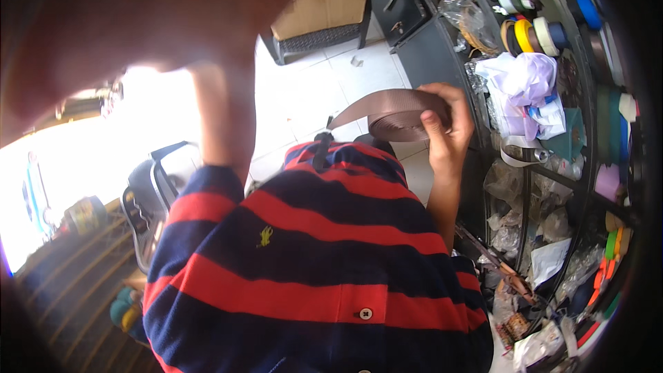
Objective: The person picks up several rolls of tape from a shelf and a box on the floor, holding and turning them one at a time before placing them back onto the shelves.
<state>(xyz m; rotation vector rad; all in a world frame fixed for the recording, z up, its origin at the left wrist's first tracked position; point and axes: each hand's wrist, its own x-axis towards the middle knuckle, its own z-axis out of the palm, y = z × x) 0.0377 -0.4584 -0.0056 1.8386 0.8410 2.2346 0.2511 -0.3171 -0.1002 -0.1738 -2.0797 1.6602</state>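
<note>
My right hand (pixel 449 124) grips a roll of brown webbing (pixel 397 107), thumb on the near side and fingers wrapped round the outer edge. The roll is wound in a flat coil, and its loose end reaches left to a point just above the waist of a striped shirt. My left hand (pixel 131 27) is raised very near the camera and fills the upper left. It is too blurred to make out its fingers or anything in them.
On the right, a dark metal rack (pixel 587 214) holds several rolls of coloured strap (pixel 532 36), plastic bags (pixel 521 83) and loose wrappings. A cardboard box (pixel 324 7) rests on a dark woven stool (pixel 318 41) ahead. At left stands a grey-framed chair (pixel 148 193).
</note>
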